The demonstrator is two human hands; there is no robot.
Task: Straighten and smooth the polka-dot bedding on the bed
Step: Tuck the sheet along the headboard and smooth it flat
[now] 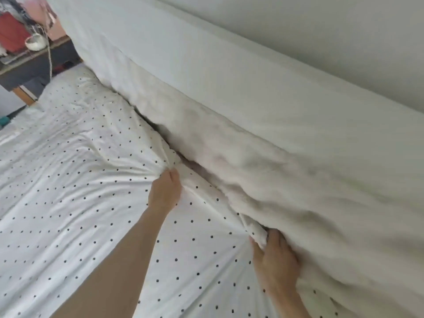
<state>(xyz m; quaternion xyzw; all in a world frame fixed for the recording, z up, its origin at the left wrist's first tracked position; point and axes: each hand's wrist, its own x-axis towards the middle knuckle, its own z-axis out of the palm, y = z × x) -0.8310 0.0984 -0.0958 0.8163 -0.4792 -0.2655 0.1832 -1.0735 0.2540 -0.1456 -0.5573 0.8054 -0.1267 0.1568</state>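
Note:
White polka-dot bedding (75,180) with small black dots covers the bed across the left and bottom of the head view, with creases fanning out from both hands. My left hand (164,192) grips a bunched fold of its edge near the middle of the frame. My right hand (274,258) grips another gathered part of the same edge lower right, its fingers tucked against a plain white padded headboard cover (263,171). A dark gap runs between the bedding edge and that white surface.
A white wall (321,31) rises behind the headboard. At the top left stands a dark side table (29,72) with a white bowl (35,43), a red object (12,32), pink items and a hanging cord.

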